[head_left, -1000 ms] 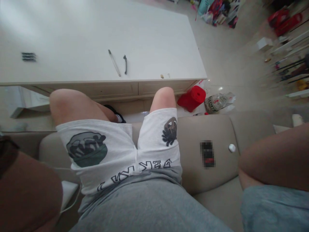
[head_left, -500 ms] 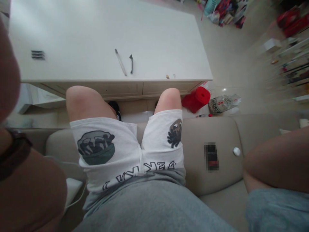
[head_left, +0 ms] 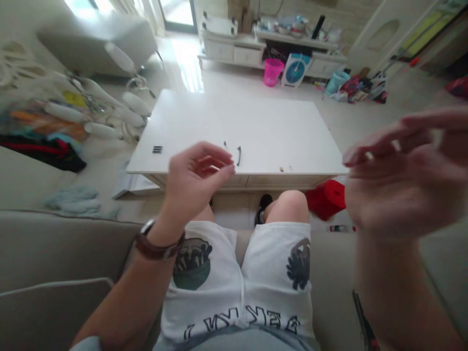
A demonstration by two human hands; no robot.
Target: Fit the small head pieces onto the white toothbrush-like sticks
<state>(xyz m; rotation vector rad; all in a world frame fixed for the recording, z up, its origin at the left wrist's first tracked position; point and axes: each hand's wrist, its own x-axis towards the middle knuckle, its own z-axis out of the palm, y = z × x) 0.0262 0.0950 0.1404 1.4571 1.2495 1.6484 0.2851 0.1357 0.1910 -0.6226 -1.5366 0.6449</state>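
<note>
My left hand (head_left: pixel 199 173), with a brown-strapped watch (head_left: pixel 155 248) on its wrist, hovers over the table's front edge. Its fingers curve toward the thumb with a gap, and nothing shows between them. My right hand (head_left: pixel 405 180) is raised at the right, blurred, palm up with fingers loosely bent and apart, and looks bare. On the white table (head_left: pixel 274 124), a dark curved piece like a razor handle (head_left: pixel 239 155) lies just beyond my left fingertips. The tip of a slim rod (head_left: pixel 225 144) shows beside it, the remainder hidden by the hand. Several short dark strips (head_left: pixel 157 149) lie further left.
A small brownish bit (head_left: pixel 281 169) rests near the table's front edge. A red roll-shaped object (head_left: pixel 327 199) stands on the floor by the right corner. Below my right forearm, a dark flat object (head_left: pixel 361 312) lies on the sofa (head_left: pixel 331 273). A pink bin (head_left: pixel 273 72) stands across the room.
The view has tilted up and shows more of the room. Both arms have come forward: my left hand is now over the table edge, and my right hand has come into view.
</note>
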